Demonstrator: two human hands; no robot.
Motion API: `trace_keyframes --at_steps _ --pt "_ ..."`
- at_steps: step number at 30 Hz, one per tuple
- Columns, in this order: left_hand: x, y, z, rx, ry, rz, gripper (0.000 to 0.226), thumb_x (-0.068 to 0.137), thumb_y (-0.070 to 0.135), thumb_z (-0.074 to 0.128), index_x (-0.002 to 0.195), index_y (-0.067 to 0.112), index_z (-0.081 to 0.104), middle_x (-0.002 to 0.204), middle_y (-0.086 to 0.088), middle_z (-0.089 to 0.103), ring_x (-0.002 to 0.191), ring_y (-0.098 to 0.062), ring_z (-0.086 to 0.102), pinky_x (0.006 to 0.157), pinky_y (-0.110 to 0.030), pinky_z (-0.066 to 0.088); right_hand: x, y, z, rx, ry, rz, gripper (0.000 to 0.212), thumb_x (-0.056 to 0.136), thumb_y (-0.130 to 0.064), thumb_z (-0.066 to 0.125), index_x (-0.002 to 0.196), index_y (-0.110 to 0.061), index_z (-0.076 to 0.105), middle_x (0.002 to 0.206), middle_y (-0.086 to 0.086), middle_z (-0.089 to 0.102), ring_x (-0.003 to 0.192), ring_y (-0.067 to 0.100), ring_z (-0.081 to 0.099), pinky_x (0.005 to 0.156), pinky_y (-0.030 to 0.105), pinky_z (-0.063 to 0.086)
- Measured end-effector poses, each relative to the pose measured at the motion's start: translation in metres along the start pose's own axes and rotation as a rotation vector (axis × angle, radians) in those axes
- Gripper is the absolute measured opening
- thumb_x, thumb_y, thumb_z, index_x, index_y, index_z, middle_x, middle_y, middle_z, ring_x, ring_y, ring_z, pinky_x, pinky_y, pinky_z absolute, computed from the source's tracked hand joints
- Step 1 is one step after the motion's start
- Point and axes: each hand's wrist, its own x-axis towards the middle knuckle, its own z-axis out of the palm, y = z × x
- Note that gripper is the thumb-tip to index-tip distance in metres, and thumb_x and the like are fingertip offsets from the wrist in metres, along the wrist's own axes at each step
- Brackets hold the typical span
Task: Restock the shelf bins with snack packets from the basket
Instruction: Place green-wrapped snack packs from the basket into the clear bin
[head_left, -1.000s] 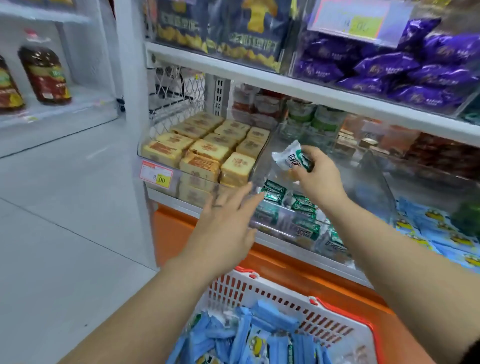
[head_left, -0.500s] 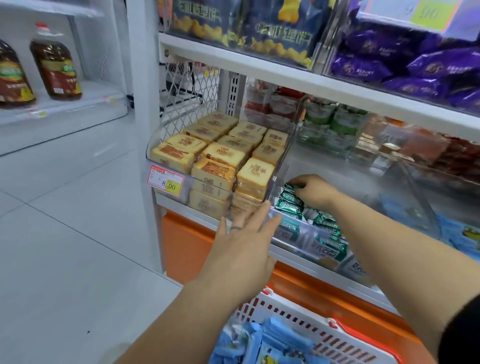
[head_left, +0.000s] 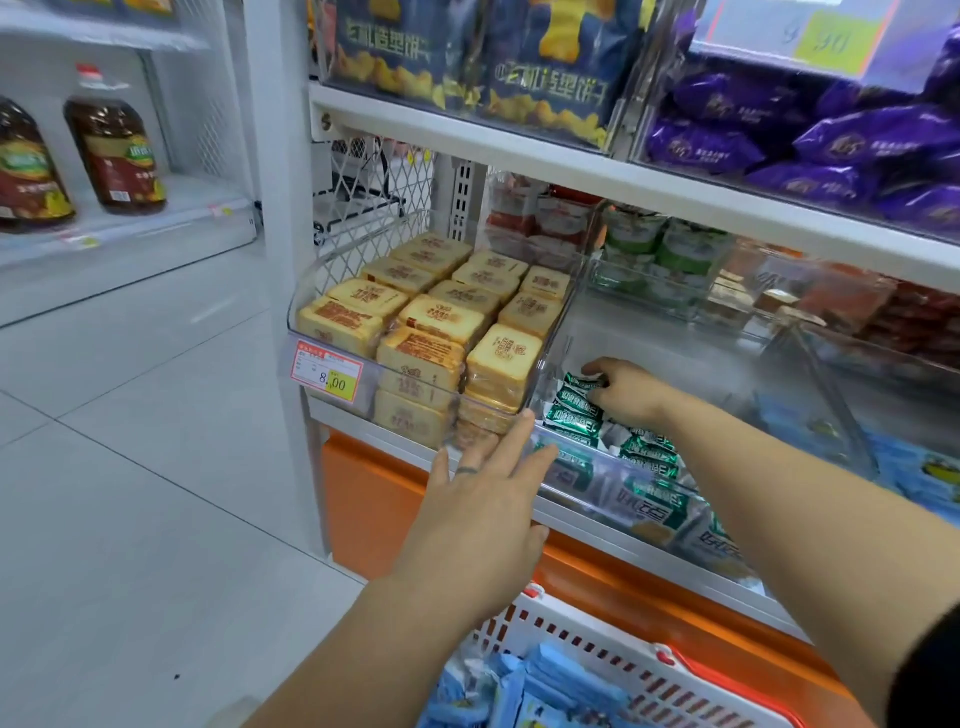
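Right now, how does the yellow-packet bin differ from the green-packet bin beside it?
The yellow-packet bin is packed front to back; the green-packet bin holds packets only at its front, its back bare. The yellow-packet bin carries an 8.00 price tag; the right hand grips a green packet inside the green-packet bin. Both are clear bins side by side on one shelf.

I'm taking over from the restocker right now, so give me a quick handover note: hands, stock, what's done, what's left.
Left hand: open, fingers straight at the front edge of the clear bin; contact unclear.
Right hand: inside the bin, fingers curled on a green packet.
Done: other green packets fill the bin's front; its rear is bare.
Left: the basket below holds blue packets to shelve.
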Motion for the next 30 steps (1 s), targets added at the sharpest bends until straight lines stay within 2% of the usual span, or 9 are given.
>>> trace_keyframes --at_steps 7,10,13,16,18,20,24,27,30 --pt "0.001 -0.004 0.0 0.019 -0.017 0.008 0.071 0.102 0.039 0.047 0.157 0.039 0.003 0.16 0.015 -0.028 0.152 -0.022 -0.002 0.122 -0.053 -0.001 -0.006 0.004 -0.002 -0.01 0.051 0.034 0.055 0.099 -0.034 0.053 0.148 -0.015 0.037 0.144 0.014 0.049 0.122 0.031 0.053 0.096 0.031 0.042" --pt "0.002 -0.008 0.002 0.02 -0.01 0.018 0.072 0.101 0.039 0.048 0.157 0.039 0.004 0.16 0.015 -0.027 0.153 -0.022 -0.001 0.123 -0.054 0.0 -0.024 -0.005 -0.005 -0.074 0.117 -0.003 0.054 0.099 -0.038 0.052 0.147 -0.017 0.039 0.145 0.014 0.045 0.118 0.03 0.055 0.095 0.032 0.044" --pt "0.004 -0.013 0.002 0.025 -0.004 0.017 0.072 0.101 0.04 0.05 0.157 0.04 0.004 0.16 0.016 -0.026 0.153 -0.021 0.0 0.123 -0.055 0.002 -0.063 -0.017 -0.007 -0.074 0.331 -0.138 0.042 0.098 -0.035 0.054 0.138 -0.02 0.051 0.138 0.007 0.053 0.114 0.025 0.056 0.097 0.037 0.048" --pt "0.004 -0.017 -0.002 0.029 -0.008 0.014 0.072 0.1 0.042 0.051 0.157 0.04 0.006 0.162 0.012 -0.023 0.153 -0.022 0.001 0.122 -0.055 0.002 -0.121 -0.024 -0.003 -0.004 0.573 -0.365 0.028 0.096 -0.026 0.059 0.123 -0.02 0.064 0.121 -0.001 0.064 0.113 0.018 0.056 0.096 0.036 0.046" --pt "0.004 -0.018 -0.006 0.058 -0.017 0.015 0.072 0.099 0.043 0.051 0.157 0.039 0.008 0.164 0.009 -0.02 0.153 -0.024 0.006 0.121 -0.055 0.003 -0.157 -0.02 0.007 0.025 0.63 -0.489 0.021 0.095 -0.022 0.059 0.113 -0.019 0.068 0.11 -0.004 0.068 0.106 0.016 0.058 0.092 0.034 0.046" --pt "0.0 -0.019 -0.004 0.102 -0.04 0.006 0.069 0.098 0.044 0.052 0.156 0.038 0.014 0.166 0.006 -0.007 0.151 -0.026 0.016 0.121 -0.054 0.008 -0.188 -0.01 0.027 0.038 0.572 -0.544 0.019 0.091 -0.021 0.059 0.107 -0.02 0.069 0.104 -0.007 0.068 0.1 0.014 0.059 0.088 0.031 0.047" --pt "-0.017 -0.024 0.015 0.165 -0.159 -0.05 0.052 0.096 0.047 0.054 0.145 0.037 0.039 0.152 0.005 0.031 0.139 -0.023 0.037 0.118 -0.053 0.02 -0.226 0.024 0.07 -0.086 0.22 -0.492 0.02 0.093 -0.025 0.06 0.112 -0.027 0.067 0.107 -0.014 0.068 0.101 0.009 0.059 0.086 0.03 0.05" --pt "-0.023 -0.024 0.04 0.218 -0.272 -0.077 0.043 0.095 0.046 0.054 0.137 0.036 0.048 0.142 0.005 0.04 0.132 -0.022 0.043 0.115 -0.053 0.025 -0.238 0.048 0.085 -0.197 -0.037 -0.422 0.025 0.096 -0.034 0.055 0.12 -0.032 0.063 0.117 -0.015 0.065 0.106 0.011 0.059 0.085 0.032 0.049" --pt "-0.03 -0.021 0.074 0.27 -0.426 -0.039 0.04 0.096 0.042 0.053 0.134 0.031 0.051 0.14 0.001 0.046 0.126 -0.024 0.049 0.107 -0.046 0.038 -0.245 0.064 0.087 -0.258 -0.24 -0.37 0.03 0.097 -0.038 0.054 0.127 -0.034 0.058 0.124 -0.015 0.062 0.108 0.012 0.058 0.087 0.031 0.049"
